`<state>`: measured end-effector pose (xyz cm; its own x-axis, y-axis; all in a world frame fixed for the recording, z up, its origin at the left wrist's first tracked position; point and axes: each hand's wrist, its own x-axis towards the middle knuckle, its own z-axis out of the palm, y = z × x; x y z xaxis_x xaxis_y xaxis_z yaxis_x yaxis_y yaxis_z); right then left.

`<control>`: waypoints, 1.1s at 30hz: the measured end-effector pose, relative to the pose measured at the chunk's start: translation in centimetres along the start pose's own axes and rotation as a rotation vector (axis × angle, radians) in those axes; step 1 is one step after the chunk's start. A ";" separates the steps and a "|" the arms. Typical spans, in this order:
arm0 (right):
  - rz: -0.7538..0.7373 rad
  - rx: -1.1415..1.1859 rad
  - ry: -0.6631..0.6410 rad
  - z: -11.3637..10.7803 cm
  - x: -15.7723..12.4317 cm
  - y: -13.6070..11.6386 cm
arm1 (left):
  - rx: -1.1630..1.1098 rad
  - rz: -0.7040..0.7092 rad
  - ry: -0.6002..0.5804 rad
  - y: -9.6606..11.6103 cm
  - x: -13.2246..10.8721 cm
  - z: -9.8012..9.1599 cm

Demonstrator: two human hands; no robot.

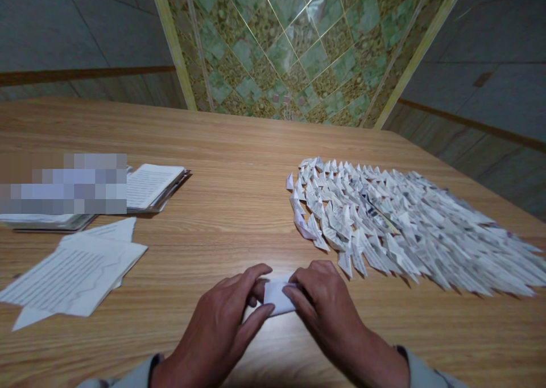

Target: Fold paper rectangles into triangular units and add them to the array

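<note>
Our left grip (pixel 217 320) and right grip (pixel 328 308) hold tight a small folded white paper (pixel 278 297) over the wooden bench (pixel 239 149), near a big pile of folded paper pieces (pixel 384 217).

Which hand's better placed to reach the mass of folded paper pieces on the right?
Probably the right hand: it sits closest to the folded paper pieces, whose nearest tips lie just beyond it. The left hand is farther off, on the side of the loose printed sheets. Both hands are on the small folded paper.
</note>
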<state>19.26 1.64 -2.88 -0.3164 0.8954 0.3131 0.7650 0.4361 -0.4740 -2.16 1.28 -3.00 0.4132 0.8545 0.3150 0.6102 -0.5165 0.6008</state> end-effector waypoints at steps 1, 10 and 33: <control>-0.015 -0.035 0.012 0.2 0.0 0.0 | 0.003 0.008 0.009 -0.1 0.0 0.1; 0.070 0.041 -0.069 -0.3 0.5 -0.4 | 0.011 0.022 -0.013 -0.4 -0.1 0.1; 0.036 0.025 -0.065 0.2 0.4 -0.3 | 0.071 0.010 -0.091 0.0 -0.7 0.0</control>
<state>18.78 1.85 -2.74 -0.3253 0.9141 0.2419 0.7625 0.4049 -0.5046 -2.41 0.71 -3.22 0.4771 0.8422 0.2512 0.6505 -0.5306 0.5434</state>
